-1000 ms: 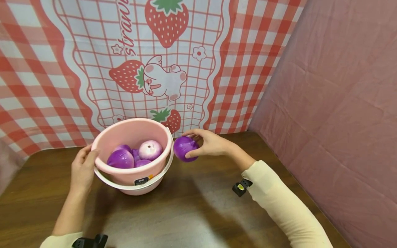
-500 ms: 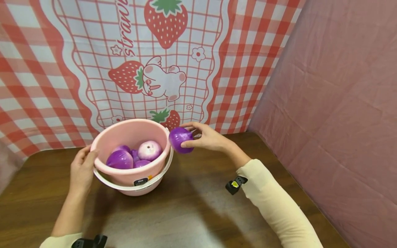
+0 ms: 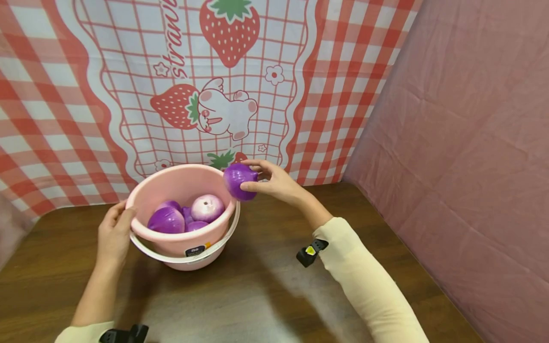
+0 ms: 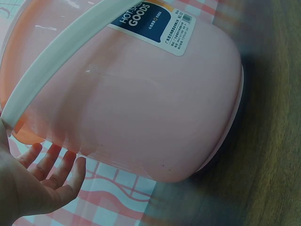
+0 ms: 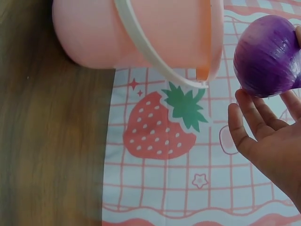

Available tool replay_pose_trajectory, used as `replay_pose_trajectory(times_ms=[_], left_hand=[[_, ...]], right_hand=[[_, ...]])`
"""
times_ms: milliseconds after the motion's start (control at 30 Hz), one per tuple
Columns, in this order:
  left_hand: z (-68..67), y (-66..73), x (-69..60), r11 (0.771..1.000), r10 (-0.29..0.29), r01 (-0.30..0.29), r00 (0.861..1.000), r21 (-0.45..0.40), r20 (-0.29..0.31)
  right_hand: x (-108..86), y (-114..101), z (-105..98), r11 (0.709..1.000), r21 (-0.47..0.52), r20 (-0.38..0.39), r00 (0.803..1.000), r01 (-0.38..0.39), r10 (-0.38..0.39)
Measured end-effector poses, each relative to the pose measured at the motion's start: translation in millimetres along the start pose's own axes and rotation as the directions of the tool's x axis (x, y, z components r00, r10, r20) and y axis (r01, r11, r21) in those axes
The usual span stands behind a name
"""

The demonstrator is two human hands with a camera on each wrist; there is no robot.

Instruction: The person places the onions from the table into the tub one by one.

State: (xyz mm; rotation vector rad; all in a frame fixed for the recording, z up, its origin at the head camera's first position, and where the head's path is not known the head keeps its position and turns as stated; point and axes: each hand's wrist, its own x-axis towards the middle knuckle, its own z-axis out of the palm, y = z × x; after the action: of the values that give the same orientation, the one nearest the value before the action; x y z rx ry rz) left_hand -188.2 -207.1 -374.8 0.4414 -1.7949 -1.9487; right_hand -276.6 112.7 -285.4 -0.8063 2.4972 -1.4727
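Observation:
A pink bucket (image 3: 146, 190) with a white handle (image 3: 180, 260) stands on the table, several purple onions (image 3: 167, 220) inside, one with a pale end (image 3: 208, 208). My left hand (image 3: 112, 236) grips the bucket's left rim, thumb over the edge. In the left wrist view the other fingers (image 4: 61, 174) lie beside the bucket's outer wall. My right hand (image 3: 276, 183) holds a purple onion (image 3: 240, 182) between thumb and fingers, at the bucket's right rim and raised off the table. The right wrist view shows this onion (image 5: 268, 56) above the fingers.
Behind the bucket hangs a red and white checked cloth (image 3: 339, 95) with strawberry prints. A pink cloth wall (image 3: 463, 119) closes off the right side. The brown wooden table (image 3: 231, 305) spreads in front.
My right hand has moved up and to the left with the onion, from beside the bucket to its right rim. The left hand and bucket have hardly moved.

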Motion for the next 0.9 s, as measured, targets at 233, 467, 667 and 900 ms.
replay_pose_trajectory(times_ms=[233,467,667,900], left_hand=[[-0.4,0.2,1.0,1.000,0.005,-0.005,1.000,0.002,0.005],[-0.1,-0.1,1.1,1.000,0.003,-0.003,1.000,0.000,0.003],[-1.0,-0.7,0.7,1.000,-0.007,0.007,1.000,-0.006,0.002],[-1.2,-0.5,0.6,1.000,-0.016,0.016,1.000,-0.007,0.004]], right_hand=[[8.9,-6.3,9.5,0.996,0.091,-0.013,1.000,0.024,-0.023],[17.3,-9.1,22.0,0.986,0.164,-0.028,0.999,0.042,-0.038],[22.4,-12.4,33.9,0.980,0.190,-0.023,0.999,0.050,-0.047],[25.1,-17.6,44.9,0.988,0.146,-0.012,0.998,0.055,-0.054]])
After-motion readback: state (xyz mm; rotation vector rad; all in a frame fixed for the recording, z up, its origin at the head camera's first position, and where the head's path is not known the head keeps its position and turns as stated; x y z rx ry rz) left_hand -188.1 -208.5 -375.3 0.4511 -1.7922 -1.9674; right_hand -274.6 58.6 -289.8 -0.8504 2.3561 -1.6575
